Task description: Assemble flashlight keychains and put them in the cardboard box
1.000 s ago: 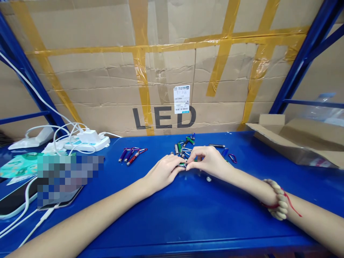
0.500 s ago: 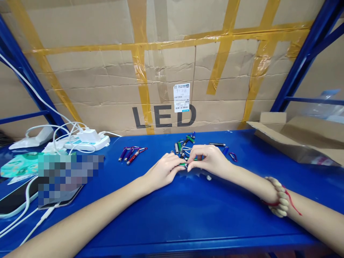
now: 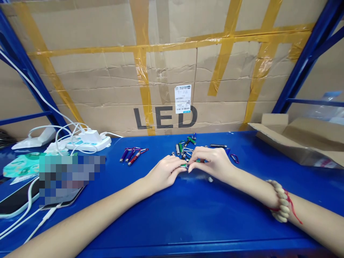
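My left hand is closed in a pinch on a small green and silver cylinder, low over the blue table. My right hand, with a bead bracelet on its wrist, pinches the right end of that cylinder. The fingers hide most of the piece. Behind the hands lies a loose pile of small metal tubes, green, grey and black, with carabiner clips among them; my right hand covers part of it. A small round silver piece lies below my right hand.
Three keychain penlights, two purple and one red, lie at left. A black tube and a purple carabiner lie right of the pile. A power strip, cables and phones fill the left side. An open cardboard box stands at right.
The whole view has shifted slightly. Both hands keep their pinch on the green and silver cylinder, with only a small shift of the right hand's fingers.
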The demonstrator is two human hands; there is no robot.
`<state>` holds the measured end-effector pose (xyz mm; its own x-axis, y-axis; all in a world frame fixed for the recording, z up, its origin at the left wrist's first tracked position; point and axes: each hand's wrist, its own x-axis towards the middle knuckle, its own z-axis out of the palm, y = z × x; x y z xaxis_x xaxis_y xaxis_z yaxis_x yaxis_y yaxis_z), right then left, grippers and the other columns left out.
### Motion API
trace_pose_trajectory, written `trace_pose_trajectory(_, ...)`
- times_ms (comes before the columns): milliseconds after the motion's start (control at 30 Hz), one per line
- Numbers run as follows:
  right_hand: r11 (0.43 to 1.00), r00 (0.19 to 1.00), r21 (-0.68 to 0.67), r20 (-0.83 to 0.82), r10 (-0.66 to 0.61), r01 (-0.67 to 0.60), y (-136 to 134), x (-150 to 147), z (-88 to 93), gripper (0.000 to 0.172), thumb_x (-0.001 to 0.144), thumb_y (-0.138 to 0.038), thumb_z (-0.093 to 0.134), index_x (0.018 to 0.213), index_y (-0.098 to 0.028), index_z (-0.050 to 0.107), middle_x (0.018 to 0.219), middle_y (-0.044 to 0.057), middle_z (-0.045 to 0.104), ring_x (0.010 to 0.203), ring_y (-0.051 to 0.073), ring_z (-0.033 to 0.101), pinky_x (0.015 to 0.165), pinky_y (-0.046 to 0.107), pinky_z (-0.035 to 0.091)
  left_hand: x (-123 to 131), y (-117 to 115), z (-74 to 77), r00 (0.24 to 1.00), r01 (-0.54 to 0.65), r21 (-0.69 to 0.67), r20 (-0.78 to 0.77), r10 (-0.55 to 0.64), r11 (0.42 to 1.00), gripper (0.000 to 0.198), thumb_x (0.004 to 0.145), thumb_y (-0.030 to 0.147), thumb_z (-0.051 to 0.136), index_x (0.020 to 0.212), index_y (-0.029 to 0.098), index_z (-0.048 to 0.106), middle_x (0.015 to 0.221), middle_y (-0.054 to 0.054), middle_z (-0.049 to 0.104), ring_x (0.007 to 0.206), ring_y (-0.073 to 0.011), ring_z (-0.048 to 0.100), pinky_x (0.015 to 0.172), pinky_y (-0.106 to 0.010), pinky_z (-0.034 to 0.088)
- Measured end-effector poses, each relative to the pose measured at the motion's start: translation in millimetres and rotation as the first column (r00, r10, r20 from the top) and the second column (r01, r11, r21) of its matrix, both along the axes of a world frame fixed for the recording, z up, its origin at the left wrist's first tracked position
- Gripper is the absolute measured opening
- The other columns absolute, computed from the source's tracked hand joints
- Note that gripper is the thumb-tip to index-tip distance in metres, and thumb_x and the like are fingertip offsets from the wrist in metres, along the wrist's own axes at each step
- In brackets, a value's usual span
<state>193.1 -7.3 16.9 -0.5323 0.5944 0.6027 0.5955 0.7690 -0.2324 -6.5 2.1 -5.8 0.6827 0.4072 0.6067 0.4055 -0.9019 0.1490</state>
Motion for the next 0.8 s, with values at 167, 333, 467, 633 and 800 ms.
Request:
trace_pose_trajectory(167,0.997,0.997,0.028,0.038,-0.069,0.068,-1.7,-0.2,3.7,0.034,0.082,-0.049,0.051,0.068,-0.021,0.067,0.076,0.001,0.066,0.065,0.011,0.058,0.052,0.021,0.033,1.6,-2.3,0.7,1.0,-0.013,-0.076,-0.013,0.012,0.997,0.021,0.09,0.02,0.039,0.092,0.016,0.059,0.088,-0.005,0.066,0.081,-0.0145,0.061,0.072,-0.024,0.047)
trace_pose_trajectory(333,0.997,0.98,0.066,0.191,-0.052,0.04,-1.0,0.8,6.6,0.036,0.087,-0.045,0.045,0.071,-0.022,0.067,0.075,0.0,0.066,0.063,0.01,0.059,0.05,0.021,0.029,1.3,-4.3,0.5,0.993,-0.092,-0.104,-0.084,0.083,0.99,0.02,0.09,0.022,0.039,0.095,0.018,0.058,0.09,-0.002,0.066,0.077,-0.0138,0.062,0.067,-0.023,0.047)
trace_pose_trajectory(467,0.999,0.956,0.02,0.293,0.022,-0.029,0.3,1.3,4.4,0.037,0.089,-0.043,0.041,0.075,-0.022,0.067,0.074,0.001,0.066,0.064,0.011,0.059,0.049,0.022,0.027,1.1,-4.5,0.4,0.986,-0.116,-0.048,-0.127,0.109,0.992,0.02,0.089,0.022,0.04,0.092,0.017,0.059,0.085,-0.002,0.065,0.074,-0.0138,0.062,0.065,-0.022,0.047)
trace_pose_trajectory(633,0.999,0.958,-0.035,0.285,0.033,-0.024,2.6,-0.4,-1.3,0.036,0.09,-0.038,0.04,0.07,-0.019,0.064,0.072,0.002,0.065,0.062,0.011,0.057,0.051,0.022,0.028,0.6,-3.9,0.2,0.995,-0.067,-0.036,-0.081,0.064,0.997,0.021,0.09,0.021,0.039,0.091,0.016,0.059,0.082,-0.003,0.065,0.073,-0.0132,0.062,0.066,-0.022,0.047)
trace_pose_trajectory(800,0.985,0.981,-0.169,0.179,0.069,-0.038,0.8,-4.6,-2.3,0.035,0.09,-0.035,0.04,0.07,-0.018,0.063,0.067,0.001,0.066,0.061,0.011,0.057,0.057,0.022,0.033,0.0,-4.2,-1.4,0.996,-0.069,0.039,-0.053,0.071,0.997,0.024,0.091,0.023,0.037,0.09,0.016,0.06,0.074,-0.003,0.062,0.067,-0.0126,0.059,0.062,-0.022,0.047)
